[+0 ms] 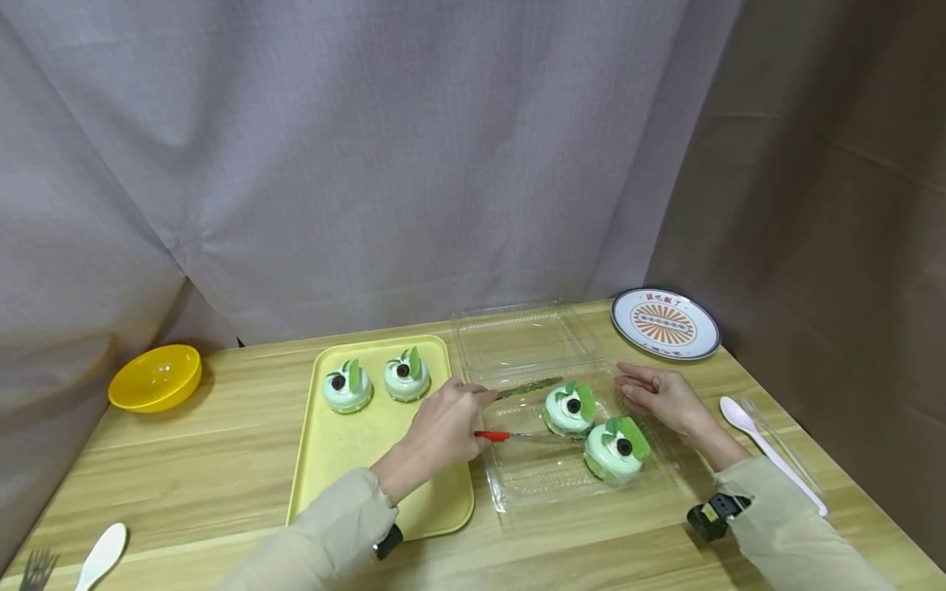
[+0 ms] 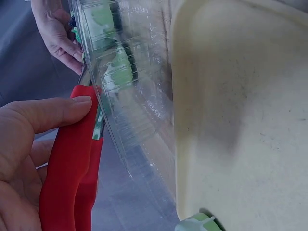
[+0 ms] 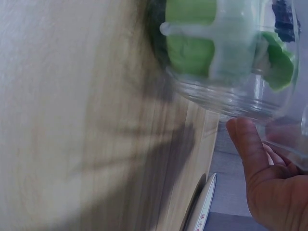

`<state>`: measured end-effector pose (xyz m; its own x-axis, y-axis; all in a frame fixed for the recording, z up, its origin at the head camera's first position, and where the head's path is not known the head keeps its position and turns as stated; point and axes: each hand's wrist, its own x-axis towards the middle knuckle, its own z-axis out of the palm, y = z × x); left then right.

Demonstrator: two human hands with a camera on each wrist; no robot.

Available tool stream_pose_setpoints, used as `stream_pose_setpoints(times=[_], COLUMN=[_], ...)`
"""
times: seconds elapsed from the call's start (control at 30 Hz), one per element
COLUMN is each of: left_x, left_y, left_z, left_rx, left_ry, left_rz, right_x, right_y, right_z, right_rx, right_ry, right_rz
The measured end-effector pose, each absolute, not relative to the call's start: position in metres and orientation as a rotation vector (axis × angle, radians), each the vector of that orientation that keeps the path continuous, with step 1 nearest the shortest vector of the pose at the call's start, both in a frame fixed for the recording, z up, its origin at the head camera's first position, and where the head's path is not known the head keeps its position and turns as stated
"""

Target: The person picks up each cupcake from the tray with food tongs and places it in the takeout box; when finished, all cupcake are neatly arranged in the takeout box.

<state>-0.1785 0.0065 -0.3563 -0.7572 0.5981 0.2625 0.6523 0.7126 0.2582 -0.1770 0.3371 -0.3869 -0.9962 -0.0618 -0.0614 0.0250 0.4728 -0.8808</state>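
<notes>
My left hand [image 1: 443, 420] grips red-handled metal tongs [image 2: 72, 159], thumb pressed on the handle. The open arms of the tongs stand on both sides of a pale green cake [image 1: 563, 414] with a dark round topping and green leaf pieces. That cake sits in the clear plastic box [image 1: 517, 490], whose lid [image 1: 510, 336] lies folded back. A second such cake [image 1: 610, 461] is nearer the front right. Beside the box's right wall is my right hand [image 1: 665, 398], its fingers extended; in the right wrist view a fingertip is right at the clear wall.
A yellow tray [image 1: 355, 476] left of the box carries two more green cakes [image 1: 347, 399]. A yellow bowl [image 1: 158, 377], a white spoon [image 1: 103, 552] and a fork [image 1: 39, 568] lie further left. To the right are a patterned plate [image 1: 698, 316], a white spoon [image 1: 776, 455] and a clear utensil [image 1: 783, 443].
</notes>
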Motion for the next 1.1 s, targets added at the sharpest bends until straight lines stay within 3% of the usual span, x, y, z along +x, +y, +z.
stream_pose_setpoints(times=[1.1], left_x=[-0.1696], left_y=[0.0082], left_z=[-0.3625], left_rx=[-1.017], left_ry=[-2.590], left_rz=[-0.394], right_x=[-0.1774], right_y=[0.3376], right_z=[-0.3876], right_rx=[-0.039], right_ry=[2.625], right_rz=[-1.581])
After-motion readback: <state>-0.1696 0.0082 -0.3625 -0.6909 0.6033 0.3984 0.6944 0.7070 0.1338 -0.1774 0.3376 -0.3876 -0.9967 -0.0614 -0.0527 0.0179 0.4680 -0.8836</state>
